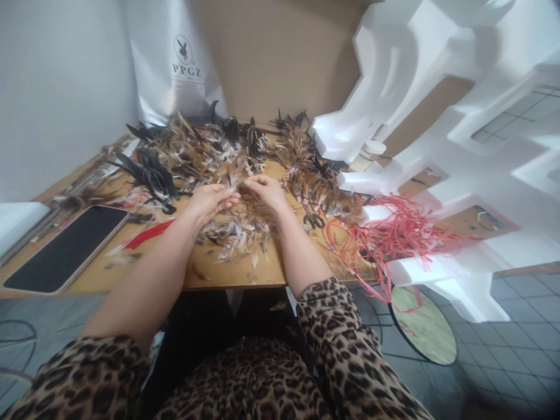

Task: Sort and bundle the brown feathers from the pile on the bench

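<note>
At the middle of the desk (231, 273), the person's left hand (212, 201) pinches a small brown feather tuft (231, 175) between thumb and forefinger, the other fingers curled beneath. The right hand (266, 191) is just beside it, thumb and forefinger drawn close together; whether they grip anything cannot be told. Loose feathers (240, 233) lie below the hands, toward the front edge, and a heap of brown feathers (184, 146) spreads along the back edge, with a dark bunch (151, 175) left of the hands. Scissors (313, 220) rest right of the right wrist. A phone (65, 248) lies at the front left corner, a red strip (149, 233) near it, while tangled pink ribbons (394, 230) spill over the front edge near the right corner.
</note>
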